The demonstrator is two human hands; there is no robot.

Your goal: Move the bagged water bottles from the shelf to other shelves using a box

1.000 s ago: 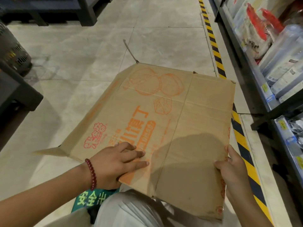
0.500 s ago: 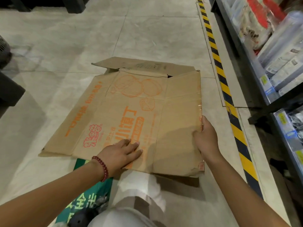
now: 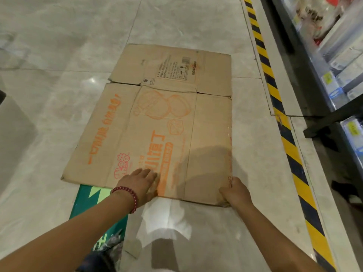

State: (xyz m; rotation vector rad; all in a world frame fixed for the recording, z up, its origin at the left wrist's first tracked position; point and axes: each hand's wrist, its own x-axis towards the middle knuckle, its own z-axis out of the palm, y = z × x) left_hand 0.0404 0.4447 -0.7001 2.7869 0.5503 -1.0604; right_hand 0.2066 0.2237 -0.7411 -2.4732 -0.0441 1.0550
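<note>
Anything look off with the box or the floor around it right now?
Yes: the cardboard box is collapsed flat on the floor, so it can't hold anything yet. Its near right corner looks crumpled where the right hand grips it; the left hand rests flat on it. It partly covers a green floor sign.

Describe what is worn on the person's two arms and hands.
Both forearms are bare, with no sleeves in view. The left hand has a bracelet of round dark red beads at the wrist. The right hand wears nothing: no glove, watch or ring visible.
</note>
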